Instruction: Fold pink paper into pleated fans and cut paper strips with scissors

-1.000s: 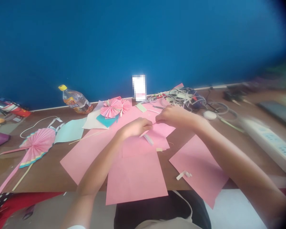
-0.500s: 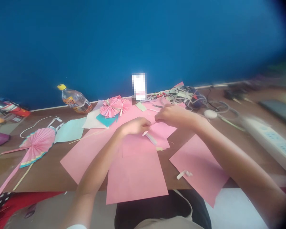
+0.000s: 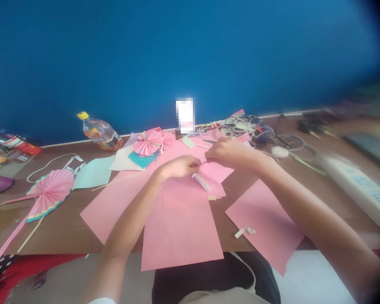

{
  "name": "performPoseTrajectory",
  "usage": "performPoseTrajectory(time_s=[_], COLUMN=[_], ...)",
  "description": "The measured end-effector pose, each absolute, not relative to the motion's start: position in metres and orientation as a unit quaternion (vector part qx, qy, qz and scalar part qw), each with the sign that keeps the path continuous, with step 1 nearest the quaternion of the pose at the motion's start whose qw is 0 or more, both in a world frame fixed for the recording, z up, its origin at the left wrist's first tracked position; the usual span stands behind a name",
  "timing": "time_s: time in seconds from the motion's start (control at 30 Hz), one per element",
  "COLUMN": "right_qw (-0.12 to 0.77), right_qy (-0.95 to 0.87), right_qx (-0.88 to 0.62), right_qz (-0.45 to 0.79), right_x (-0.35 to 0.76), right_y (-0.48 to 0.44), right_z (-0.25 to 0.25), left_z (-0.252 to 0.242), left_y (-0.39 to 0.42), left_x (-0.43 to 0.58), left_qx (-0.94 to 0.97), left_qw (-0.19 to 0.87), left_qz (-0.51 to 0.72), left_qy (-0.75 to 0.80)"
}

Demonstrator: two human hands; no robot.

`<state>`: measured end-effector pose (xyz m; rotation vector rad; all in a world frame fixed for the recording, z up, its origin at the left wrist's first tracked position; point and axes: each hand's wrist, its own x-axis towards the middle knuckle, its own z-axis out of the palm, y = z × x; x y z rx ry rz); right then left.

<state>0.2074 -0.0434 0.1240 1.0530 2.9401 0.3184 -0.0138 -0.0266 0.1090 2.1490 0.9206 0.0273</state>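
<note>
My left hand (image 3: 183, 165) is closed in a pinch above the pink sheets in the middle of the desk. Just to its right, my right hand (image 3: 223, 151) pinches too, its fingertips a short way from the left ones. What lies between the fingers is too small and blurred to make out. A narrow whitish strip (image 3: 202, 183) slants down from below the left fingertips, over a small pink sheet (image 3: 217, 175). Under both forearms lie larger pink sheets, one of them a pink sheet (image 3: 182, 240) that juts past the desk's front edge.
Another pink sheet (image 3: 266, 219) at right bears a curled white scrap (image 3: 245, 231). Pleated pink rosettes (image 3: 147, 142), a pleated fan (image 3: 52, 192) and a yellow-capped bottle (image 3: 101, 134) stand or lie leftward. Tangled cables (image 3: 240, 126) and a power strip (image 3: 361, 185) are rightward.
Both hands stay almost in place, still pinching. The whitish strip's upper end has shifted slightly to the right.
</note>
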Motion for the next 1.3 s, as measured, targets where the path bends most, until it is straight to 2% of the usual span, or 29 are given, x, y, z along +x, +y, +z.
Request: performPoseTrajectory(time_s=[0.67,0.87,1.13,1.3], right_qw=[-0.016,-0.005,-0.02,-0.013], right_qy=[0.924,0.935,0.927,0.921], right_qx=[0.361,0.345,0.373,0.386], right_qz=[0.122,0.087,-0.002,-0.044], right_x=[0.211,0.207,0.213,0.212], right_y=[-0.043,-0.04,-0.042,-0.042], right_z=[0.126,0.117,0.131,0.128], left_z=[0.112,0.108,0.115,0.117], left_y=[-0.027,-0.031,-0.031,-0.032], left_x=[-0.014,-0.009,-0.01,-0.011], left_qx=[0.842,0.838,0.871,0.878], left_qw=[0.356,0.375,0.292,0.297], left_qz=[0.095,0.102,0.067,0.039], left_qy=[0.394,0.384,0.389,0.372])
